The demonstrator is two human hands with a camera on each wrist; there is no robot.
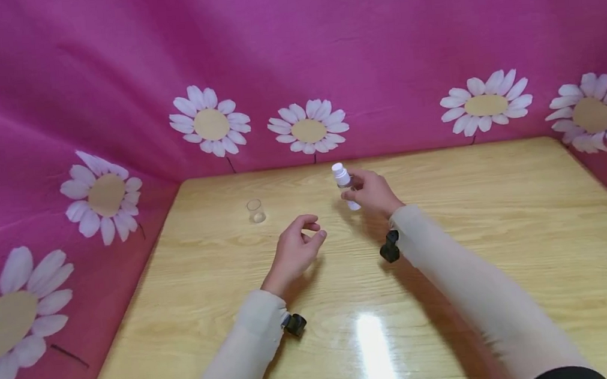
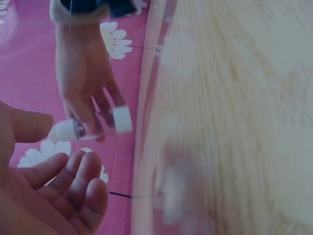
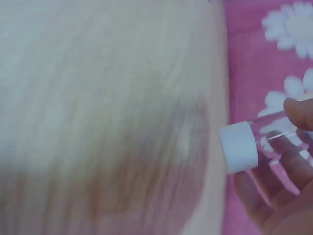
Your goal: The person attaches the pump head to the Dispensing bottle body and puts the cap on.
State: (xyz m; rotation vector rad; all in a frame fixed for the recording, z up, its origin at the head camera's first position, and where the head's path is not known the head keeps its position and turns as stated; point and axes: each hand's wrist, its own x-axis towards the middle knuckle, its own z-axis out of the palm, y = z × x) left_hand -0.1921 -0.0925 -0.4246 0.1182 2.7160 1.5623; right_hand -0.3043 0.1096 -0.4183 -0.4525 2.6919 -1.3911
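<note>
My right hand (image 1: 373,192) grips a small clear bottle (image 1: 341,177) with a white cap on top and a white base. In the head view the bottle leans slightly, cap up, over the far part of the table. The right wrist view shows its white base (image 3: 238,148) poking out past the thumb and fingers. My left hand (image 1: 294,249) is to the left and nearer to me, fingers loosely bent and holding nothing. In the left wrist view its thumb overlaps the end of the bottle's white cap (image 2: 63,131).
A small clear glass cup (image 1: 256,211) stands on the wooden table (image 1: 207,270), to the left beyond my left hand. Pink cloth (image 1: 377,44) with white daisies hangs behind the far edge and along both sides. Light glares off the near tabletop.
</note>
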